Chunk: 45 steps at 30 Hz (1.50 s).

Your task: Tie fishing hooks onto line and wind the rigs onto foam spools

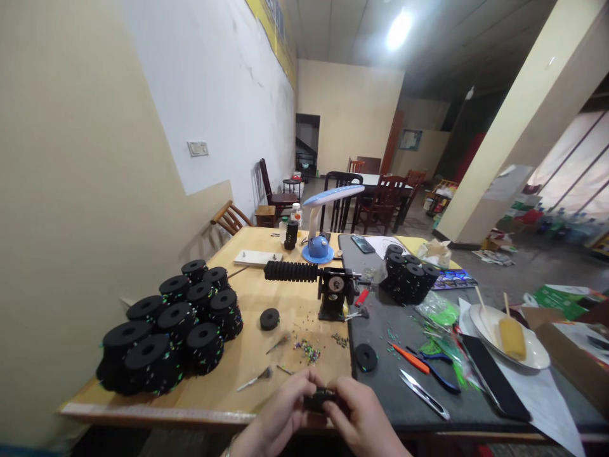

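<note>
My left hand and my right hand meet at the near table edge, both pinched on a small black foam disc held between their fingertips. Just beyond them lie loose coloured beads, two small brushes and two single black discs. A black winding device with a ribbed black rod stands mid-table.
Stacks of black discs fill the left of the wooden table; another stack sits on the dark mat. Scissors, snips, an orange tool, green bags, a plate with a popsicle and a blue desk lamp are around.
</note>
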Each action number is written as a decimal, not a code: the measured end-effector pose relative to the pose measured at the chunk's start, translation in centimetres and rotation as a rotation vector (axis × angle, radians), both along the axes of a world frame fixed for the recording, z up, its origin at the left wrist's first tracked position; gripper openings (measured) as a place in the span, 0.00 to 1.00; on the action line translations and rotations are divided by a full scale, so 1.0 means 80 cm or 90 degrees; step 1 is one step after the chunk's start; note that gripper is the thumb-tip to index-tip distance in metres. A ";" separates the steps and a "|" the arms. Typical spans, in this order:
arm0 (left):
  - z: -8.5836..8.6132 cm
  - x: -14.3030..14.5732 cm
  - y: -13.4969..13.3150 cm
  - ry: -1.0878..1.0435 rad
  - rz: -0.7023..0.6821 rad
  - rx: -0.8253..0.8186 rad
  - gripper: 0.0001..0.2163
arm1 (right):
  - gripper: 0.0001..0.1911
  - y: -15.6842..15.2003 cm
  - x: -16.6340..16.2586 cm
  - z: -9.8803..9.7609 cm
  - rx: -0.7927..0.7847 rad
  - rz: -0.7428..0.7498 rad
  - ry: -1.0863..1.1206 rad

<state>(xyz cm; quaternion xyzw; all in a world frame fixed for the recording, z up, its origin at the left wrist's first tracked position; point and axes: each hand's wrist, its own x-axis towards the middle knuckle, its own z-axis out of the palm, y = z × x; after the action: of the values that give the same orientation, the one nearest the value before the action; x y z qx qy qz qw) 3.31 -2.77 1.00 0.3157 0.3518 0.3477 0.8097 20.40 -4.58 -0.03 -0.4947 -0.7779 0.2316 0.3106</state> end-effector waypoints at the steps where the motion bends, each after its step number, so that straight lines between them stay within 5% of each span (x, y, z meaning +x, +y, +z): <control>1: 0.002 0.001 0.000 0.033 -0.010 0.020 0.07 | 0.06 0.000 0.000 0.003 -0.007 0.011 -0.010; 6: -0.002 0.002 0.004 0.172 -0.021 0.180 0.11 | 0.05 0.000 0.000 0.012 -0.039 0.053 0.003; 13: -0.011 0.000 -0.002 0.028 0.024 0.020 0.09 | 0.12 -0.001 0.012 0.000 -0.077 -0.025 0.115; 25: -0.031 0.006 -0.005 -0.155 0.089 -0.016 0.06 | 0.21 0.004 0.007 -0.048 -0.074 0.023 0.141; 31: -0.027 0.002 -0.005 -0.164 0.090 0.013 0.07 | 0.13 0.011 0.005 -0.033 -0.030 0.119 0.098; 38: -0.005 -0.019 0.002 0.136 -0.015 0.129 0.09 | 0.09 0.010 0.004 -0.007 0.062 0.126 -0.073; 45: -0.020 -0.017 -0.001 -0.039 0.017 0.011 0.12 | 0.12 0.009 0.014 0.002 -0.030 0.040 0.022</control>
<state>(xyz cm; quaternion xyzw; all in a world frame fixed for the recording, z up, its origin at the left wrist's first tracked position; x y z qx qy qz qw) 1.95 -2.85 -0.60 0.3072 0.3280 0.3708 0.8127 21.54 -3.87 0.16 -0.4732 -0.7817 0.2683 0.3050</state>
